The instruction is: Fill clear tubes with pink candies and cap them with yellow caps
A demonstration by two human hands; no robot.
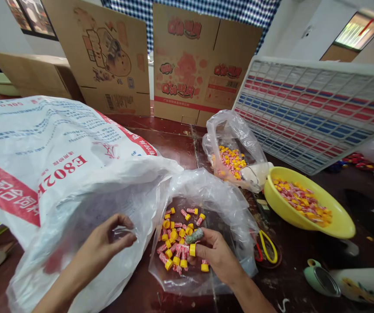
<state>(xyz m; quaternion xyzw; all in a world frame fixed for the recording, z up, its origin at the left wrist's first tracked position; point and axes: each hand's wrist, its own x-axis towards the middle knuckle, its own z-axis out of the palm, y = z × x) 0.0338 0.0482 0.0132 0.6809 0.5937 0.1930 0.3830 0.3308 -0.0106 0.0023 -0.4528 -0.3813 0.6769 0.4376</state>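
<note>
Here, right hand [220, 257] pinches 1 green tube [194, 236].

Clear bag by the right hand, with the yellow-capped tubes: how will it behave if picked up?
Probably floppy: the clear bag has a crumpled, sagging rim. Likely somewhat slippery, given its glossy sheen. The yellow-capped tubes lie loose and look cylindrical, so they may roll if it tilts.

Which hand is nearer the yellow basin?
Right. The right hand is over the clear bag, left of the yellow basin; the left hand is farther left, by the white sack.
</note>
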